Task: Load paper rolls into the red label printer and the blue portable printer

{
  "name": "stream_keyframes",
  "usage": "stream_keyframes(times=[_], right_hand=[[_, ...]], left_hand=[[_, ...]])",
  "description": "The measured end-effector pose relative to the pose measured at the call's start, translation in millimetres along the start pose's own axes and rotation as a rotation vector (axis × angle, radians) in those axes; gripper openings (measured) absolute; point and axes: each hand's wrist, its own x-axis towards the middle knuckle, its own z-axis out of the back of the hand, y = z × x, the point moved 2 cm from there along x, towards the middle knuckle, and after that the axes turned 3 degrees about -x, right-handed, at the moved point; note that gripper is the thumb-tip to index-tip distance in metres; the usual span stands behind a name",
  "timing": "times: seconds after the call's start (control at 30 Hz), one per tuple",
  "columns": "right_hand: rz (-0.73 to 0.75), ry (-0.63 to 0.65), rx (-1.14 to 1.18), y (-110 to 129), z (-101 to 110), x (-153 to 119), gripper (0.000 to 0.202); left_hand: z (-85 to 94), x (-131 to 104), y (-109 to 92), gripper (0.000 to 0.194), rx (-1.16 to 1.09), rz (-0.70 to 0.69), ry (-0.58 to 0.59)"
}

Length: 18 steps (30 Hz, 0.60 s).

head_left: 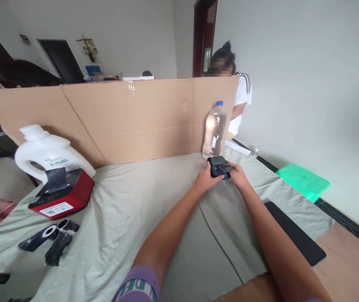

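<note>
Out near the far side of the cloth, my left hand [205, 179] grips a small black device [216, 162] with a grey panel on its top face. Its thumb lies along the device's near edge. On the other side, the fingers of my right hand [237, 176] are closed at the device's right edge, on a flat dark piece [226, 167] that lies over the top. Whether this piece is part of the device I cannot tell. Just behind the device stands a clear bottle [215, 130] with a blue cap.
A cardboard panel [144, 121] stands along the back. At left are a white jug [49, 147], a red and black machine [72, 195] and rolls of black strip [60, 241]. A black slab [295, 233] and green sheet [303, 181] lie right. A person [242, 92] is behind the panel.
</note>
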Motion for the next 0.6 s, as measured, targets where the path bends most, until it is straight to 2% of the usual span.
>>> stream_keyframes(times=[0.13,0.3,0.4,0.47,0.5,0.53,0.6], right_hand=[[-0.008,-0.058,-0.023,-22.5,17.4,7.5,0.055],[-0.012,-0.111,-0.043,-32.9,17.9,7.1,0.057],[-0.03,-0.136,-0.068,-26.9,23.2,3.7,0.058],[-0.038,-0.16,-0.083,-10.8,31.1,0.5,0.062],[-0.021,-0.197,-0.103,2.1,35.4,-1.6,0.064],[0.01,-0.254,-0.126,18.1,38.9,-4.2,0.066],[0.232,-0.502,-0.261,59.1,39.7,-14.6,0.059]], left_hand=[[-23.0,15.5,-3.1,0.107,0.081,0.046,0.039],[-33.8,22.1,-8.3,0.106,0.132,0.087,0.078],[-34.4,17.4,-14.0,0.102,0.16,0.106,0.089],[-24.2,5.5,-16.9,0.094,0.186,0.093,0.106],[-13.0,-4.4,-17.5,0.088,0.201,0.075,0.111],[3.7,-17.3,-17.2,0.08,0.218,0.053,0.11],[55.7,-54.0,-13.5,0.06,0.249,-0.001,0.074]])
